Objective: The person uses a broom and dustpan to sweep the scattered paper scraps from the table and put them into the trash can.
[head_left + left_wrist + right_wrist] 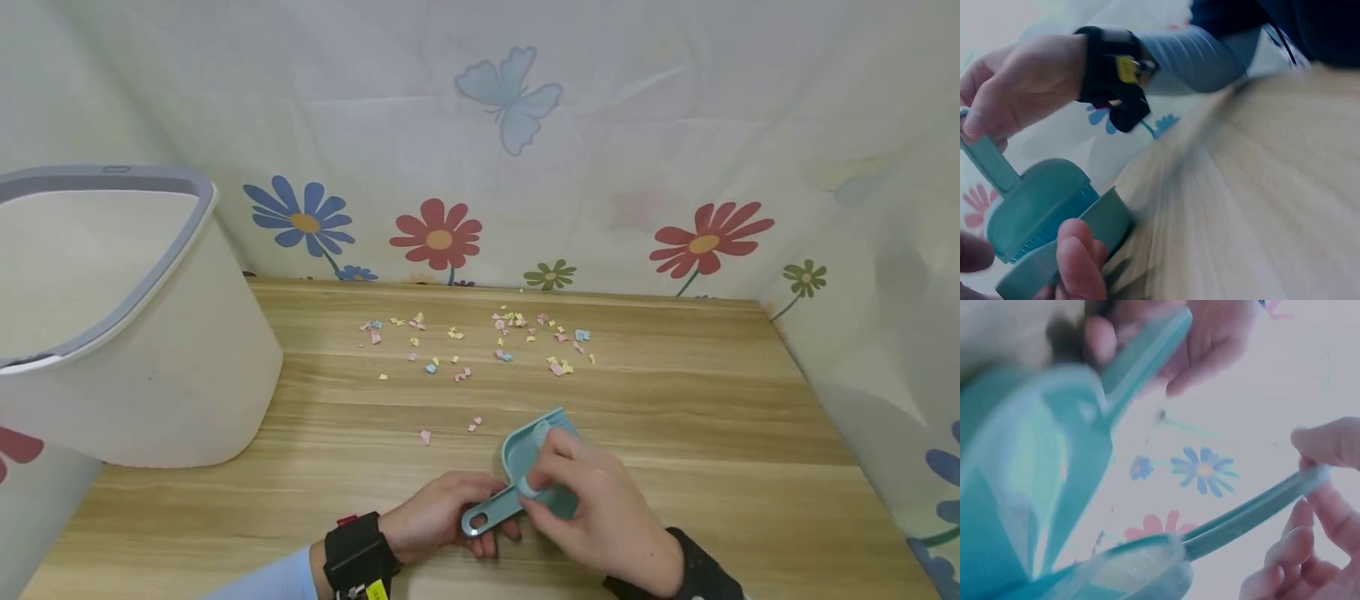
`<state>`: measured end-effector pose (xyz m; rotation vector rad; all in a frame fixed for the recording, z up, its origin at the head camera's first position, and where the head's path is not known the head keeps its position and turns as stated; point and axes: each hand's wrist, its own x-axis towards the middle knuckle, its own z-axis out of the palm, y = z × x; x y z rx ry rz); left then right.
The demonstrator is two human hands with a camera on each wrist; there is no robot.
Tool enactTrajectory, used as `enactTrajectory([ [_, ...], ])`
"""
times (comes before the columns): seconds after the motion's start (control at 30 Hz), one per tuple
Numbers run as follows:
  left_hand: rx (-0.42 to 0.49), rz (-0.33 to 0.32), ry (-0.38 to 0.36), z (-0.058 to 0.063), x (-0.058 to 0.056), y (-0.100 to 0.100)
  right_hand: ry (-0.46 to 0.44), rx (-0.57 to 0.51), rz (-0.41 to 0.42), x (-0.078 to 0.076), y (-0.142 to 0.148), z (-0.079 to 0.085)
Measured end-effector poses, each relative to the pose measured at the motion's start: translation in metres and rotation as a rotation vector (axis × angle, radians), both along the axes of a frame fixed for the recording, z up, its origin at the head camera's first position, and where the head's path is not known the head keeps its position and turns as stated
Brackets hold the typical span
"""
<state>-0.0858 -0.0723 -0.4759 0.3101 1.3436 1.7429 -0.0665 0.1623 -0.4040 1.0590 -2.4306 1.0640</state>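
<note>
Close to the front of the table, my left hand (450,512) holds a small teal dustpan (517,457) by its handle, with the handle lying between thumb and fingers. My right hand (603,508) pinches the handle of a matching small brush (1044,190). In the left wrist view the brush head is over the dustpan (1110,222), its bristles facing the pan. Fingers partly cover both tools in the head view. Beyond the hands, small pink, yellow and blue paper scraps (557,367) lie scattered on the wooden table (675,400).
A large white bin (187,367) with a grey rim stands at the left of the table. A pale curtain (360,125) printed with flowers and a butterfly rises behind the table and along its sides. A few scraps lie nearer the hands than the others.
</note>
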Motion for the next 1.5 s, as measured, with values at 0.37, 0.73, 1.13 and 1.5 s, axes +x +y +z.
enactTrajectory([
  [0.37,-0.546,-0.057,0.636,0.021,0.002,0.019,0.059,-0.142,-0.45,-0.022,0.061,0.009],
  [0.73,-0.86,-0.07,1.116,0.021,0.002,0.013,0.062,0.014,-0.5,-0.041,0.1,0.007],
  [1.13,-0.774,-0.089,1.012,0.028,0.02,-0.059,-0.179,-0.343,-0.531,-0.08,0.062,0.019],
  [1.5,-0.754,-0.234,0.769,0.022,0.036,-0.082,-0.563,-0.507,-0.262,-0.107,-0.056,-0.011],
])
